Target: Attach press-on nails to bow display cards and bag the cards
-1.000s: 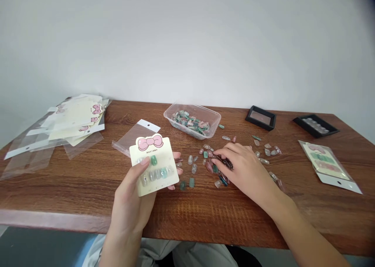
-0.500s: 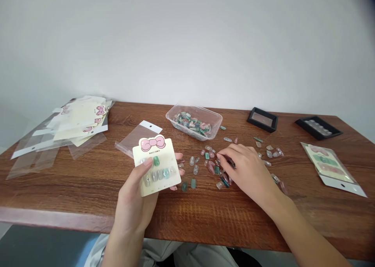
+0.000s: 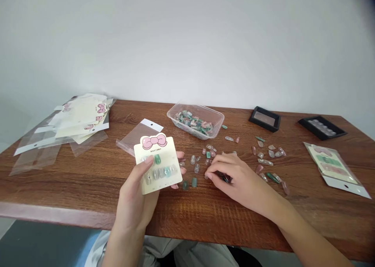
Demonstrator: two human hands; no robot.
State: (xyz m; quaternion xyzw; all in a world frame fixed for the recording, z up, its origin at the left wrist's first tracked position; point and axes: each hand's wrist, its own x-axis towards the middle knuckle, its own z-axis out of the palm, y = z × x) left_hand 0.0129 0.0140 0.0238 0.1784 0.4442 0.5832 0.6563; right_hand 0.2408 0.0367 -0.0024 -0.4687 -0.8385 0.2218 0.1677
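My left hand [image 3: 134, 196] holds a cream display card [image 3: 159, 177] upright, with the thumb on its front. The card has a pink bow on top and several press-on nails stuck in rows. My right hand [image 3: 237, 179] rests low over the loose press-on nails [image 3: 193, 159] scattered on the wooden table [image 3: 73, 193]. Its fingers are pinched around some dark nails, which are mostly hidden. Pink, green and clear nails lie around and to the right of this hand.
A clear plastic tub [image 3: 212, 120] of mixed nails stands behind the loose ones. An open clear bag [image 3: 136, 136] lies behind the card. Stacked cards and bags [image 3: 82, 118] are at left. Black trays [image 3: 265, 118] and a bagged nail set [image 3: 332, 167] are at right.
My right hand has moved left and nearer to me across the nails. The left hand and its card have stayed nearly still.
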